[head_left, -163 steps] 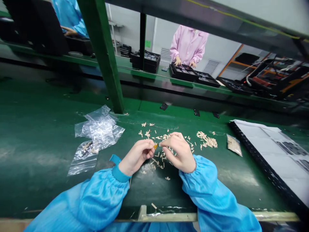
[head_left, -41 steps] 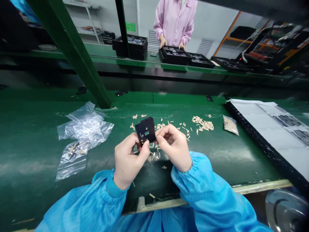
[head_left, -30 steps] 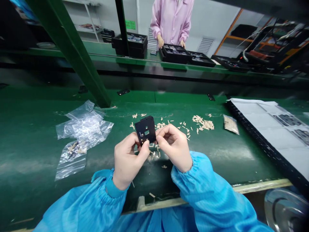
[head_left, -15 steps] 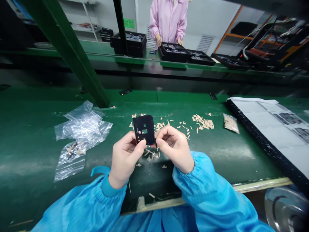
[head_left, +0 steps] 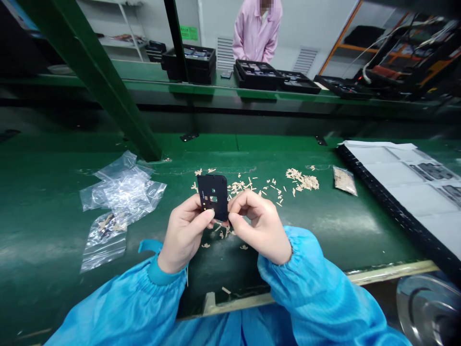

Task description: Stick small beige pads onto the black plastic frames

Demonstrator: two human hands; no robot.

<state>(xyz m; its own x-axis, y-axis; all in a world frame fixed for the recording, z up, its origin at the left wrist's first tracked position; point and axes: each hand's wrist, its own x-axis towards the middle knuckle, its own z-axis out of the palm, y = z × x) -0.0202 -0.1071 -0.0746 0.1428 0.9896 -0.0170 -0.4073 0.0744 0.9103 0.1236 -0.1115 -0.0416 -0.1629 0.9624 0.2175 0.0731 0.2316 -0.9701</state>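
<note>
A thin black plastic plate (head_left: 216,186) with small square cutouts, like a phone's inner cover, is held upright above the bench. My left hand (head_left: 185,230) grips its lower left side, thumb in front and fingers behind. At the plate's lower right edge, my right hand (head_left: 257,223) pinches a small black strip (head_left: 230,219), mostly hidden by the fingertips. Whether the strip is joined to the plate, I cannot tell. Small beige pieces (head_left: 241,186) lie scattered on the green bench behind and below the hands.
Clear plastic bags (head_left: 126,187) lie at left. A beige pile (head_left: 302,180) and a small filled bag (head_left: 345,181) are at right, beside a black-edged tray (head_left: 389,168). A green post (head_left: 104,91) rises at left. Across the bench, a person in pink (head_left: 257,31) stands behind black trays (head_left: 257,74).
The plate has tilted and turned slightly, moving a little left and down. My right fingertips have shifted slightly lower along its edge. The person opposite has drawn their hands back behind the trays.
</note>
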